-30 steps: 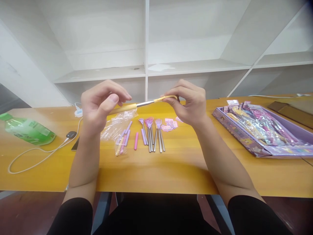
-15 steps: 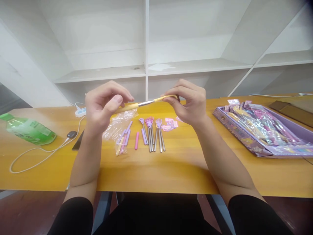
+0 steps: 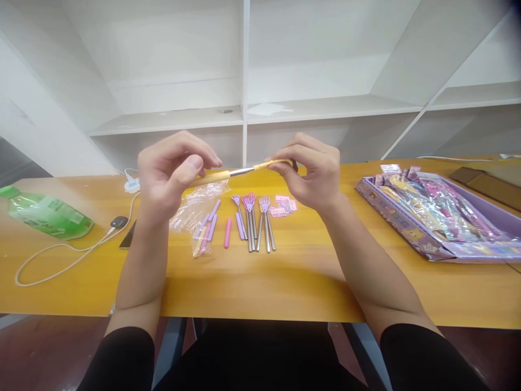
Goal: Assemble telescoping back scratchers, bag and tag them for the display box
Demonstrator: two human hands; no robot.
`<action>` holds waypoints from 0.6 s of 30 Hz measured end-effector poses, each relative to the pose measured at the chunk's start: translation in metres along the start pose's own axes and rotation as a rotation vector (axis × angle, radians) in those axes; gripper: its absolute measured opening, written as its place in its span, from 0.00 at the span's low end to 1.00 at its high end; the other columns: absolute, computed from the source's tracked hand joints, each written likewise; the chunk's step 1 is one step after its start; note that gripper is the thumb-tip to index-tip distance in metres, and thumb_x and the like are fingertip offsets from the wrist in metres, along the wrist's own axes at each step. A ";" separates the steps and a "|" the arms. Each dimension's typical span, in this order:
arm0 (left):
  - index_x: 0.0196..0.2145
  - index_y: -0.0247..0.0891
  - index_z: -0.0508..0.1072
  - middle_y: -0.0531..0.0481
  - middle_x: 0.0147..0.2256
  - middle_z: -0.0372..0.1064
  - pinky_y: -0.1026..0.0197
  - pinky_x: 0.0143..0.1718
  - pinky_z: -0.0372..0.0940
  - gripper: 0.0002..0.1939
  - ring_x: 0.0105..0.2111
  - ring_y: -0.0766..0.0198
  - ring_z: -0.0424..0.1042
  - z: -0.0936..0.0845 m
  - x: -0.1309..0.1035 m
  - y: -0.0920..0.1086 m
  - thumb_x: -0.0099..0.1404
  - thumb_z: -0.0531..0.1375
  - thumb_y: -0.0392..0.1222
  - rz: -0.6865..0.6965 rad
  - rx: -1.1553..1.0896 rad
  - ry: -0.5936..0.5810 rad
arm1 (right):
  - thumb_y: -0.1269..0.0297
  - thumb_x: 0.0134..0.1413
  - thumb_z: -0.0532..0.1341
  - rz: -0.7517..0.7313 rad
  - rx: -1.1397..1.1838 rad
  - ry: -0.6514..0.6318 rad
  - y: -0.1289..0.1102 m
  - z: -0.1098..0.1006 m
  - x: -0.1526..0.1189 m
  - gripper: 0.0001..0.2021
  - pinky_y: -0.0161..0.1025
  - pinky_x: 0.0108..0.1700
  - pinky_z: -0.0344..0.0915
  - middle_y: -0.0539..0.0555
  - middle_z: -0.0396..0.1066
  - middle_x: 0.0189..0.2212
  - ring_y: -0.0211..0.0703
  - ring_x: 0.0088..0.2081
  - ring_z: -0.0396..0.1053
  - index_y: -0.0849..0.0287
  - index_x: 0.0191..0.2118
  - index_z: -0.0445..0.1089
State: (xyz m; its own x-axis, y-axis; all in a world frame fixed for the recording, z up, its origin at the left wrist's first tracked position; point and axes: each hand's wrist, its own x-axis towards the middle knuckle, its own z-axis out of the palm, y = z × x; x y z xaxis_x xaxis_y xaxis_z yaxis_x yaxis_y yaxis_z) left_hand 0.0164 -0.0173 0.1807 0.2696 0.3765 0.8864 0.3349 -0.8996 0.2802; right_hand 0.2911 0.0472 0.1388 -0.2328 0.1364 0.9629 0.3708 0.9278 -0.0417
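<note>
Between my hands, above the table, a yellow stick with a metal middle (image 3: 241, 171) is held nearly level. My left hand (image 3: 173, 176) pinches its yellow handle, and my right hand (image 3: 311, 171) grips the yellow far end, whose tip the fingers partly hide. Below lie metal rods with purple and pink hand-shaped heads (image 3: 264, 222). Beside them is a pink handle (image 3: 227, 233). Purple, pink and yellow handles (image 3: 211, 225) lie partly in or under clear plastic bags (image 3: 193, 209). Small pink cards (image 3: 283, 206) rest to the right of the rods.
A purple printed box (image 3: 407, 233) of wrapped items stands on the right, near a brown flat object (image 3: 484, 184). On the left are a green bottle (image 3: 49, 214), a white cable (image 3: 77, 250) and a dark flat device (image 3: 128, 237). White shelving (image 3: 244, 81) rises behind the table.
Both hands have shifted very slightly left, still holding the yellow stick. The view has moved a little, and one pink card is now hidden behind the right hand.
</note>
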 end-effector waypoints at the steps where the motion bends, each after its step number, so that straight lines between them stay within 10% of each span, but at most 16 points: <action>1: 0.42 0.51 0.81 0.48 0.37 0.78 0.50 0.35 0.70 0.19 0.36 0.58 0.78 0.000 -0.001 -0.001 0.83 0.55 0.60 -0.004 0.013 -0.001 | 0.62 0.71 0.67 0.011 -0.008 -0.009 0.001 0.000 -0.001 0.06 0.42 0.31 0.61 0.51 0.73 0.30 0.39 0.28 0.63 0.52 0.39 0.80; 11: 0.42 0.49 0.82 0.47 0.41 0.81 0.50 0.39 0.75 0.19 0.42 0.55 0.82 -0.006 0.000 -0.010 0.81 0.58 0.61 -0.053 -0.005 -0.015 | 0.59 0.73 0.66 -0.008 -0.054 -0.018 -0.002 -0.002 0.000 0.07 0.42 0.31 0.61 0.51 0.73 0.30 0.39 0.29 0.65 0.51 0.41 0.81; 18: 0.55 0.46 0.80 0.51 0.39 0.83 0.57 0.39 0.76 0.17 0.34 0.62 0.81 -0.025 0.004 -0.005 0.74 0.70 0.55 -0.069 0.294 -0.388 | 0.58 0.75 0.67 -0.037 -0.155 -0.065 -0.003 -0.006 -0.001 0.05 0.42 0.37 0.67 0.53 0.78 0.36 0.42 0.35 0.73 0.49 0.46 0.81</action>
State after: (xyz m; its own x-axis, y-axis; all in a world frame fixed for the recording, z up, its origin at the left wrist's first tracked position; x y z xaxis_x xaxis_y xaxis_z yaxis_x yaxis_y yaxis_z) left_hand -0.0066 -0.0164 0.1919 0.5356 0.5378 0.6511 0.5896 -0.7901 0.1677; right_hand 0.2955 0.0426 0.1397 -0.3047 0.1298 0.9436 0.4943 0.8684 0.0401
